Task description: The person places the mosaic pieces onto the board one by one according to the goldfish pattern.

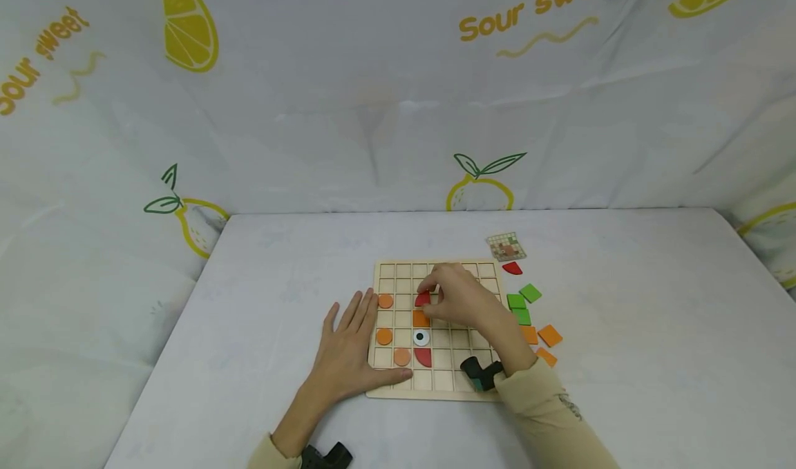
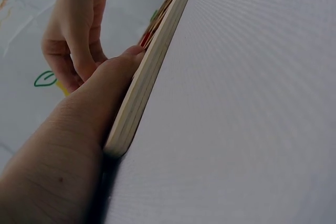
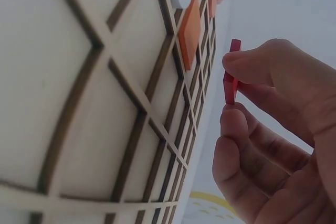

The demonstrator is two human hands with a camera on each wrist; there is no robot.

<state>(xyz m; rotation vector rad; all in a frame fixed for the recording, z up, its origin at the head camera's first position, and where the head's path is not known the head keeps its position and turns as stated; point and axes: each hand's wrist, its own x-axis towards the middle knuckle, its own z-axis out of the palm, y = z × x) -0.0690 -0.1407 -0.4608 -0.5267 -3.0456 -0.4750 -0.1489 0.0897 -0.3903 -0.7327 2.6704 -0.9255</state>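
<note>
Pinching red piece [image 1: 422, 299]: right hand [image 1: 459, 296] | left hand [image 1: 349, 350] lay spread against board [image 1: 442, 380] | piece looked light, stiff, best gripped edgewise

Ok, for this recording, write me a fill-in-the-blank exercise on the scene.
The right hand pinches a piece coloured ____.
Of the left hand, the ____ lies farthest over the grid board.
Directly beyond the eye disc, the orange piece is a ____.
The loose squares right of the board are orange and ____.

Missing words: red; thumb; square; green.
</note>
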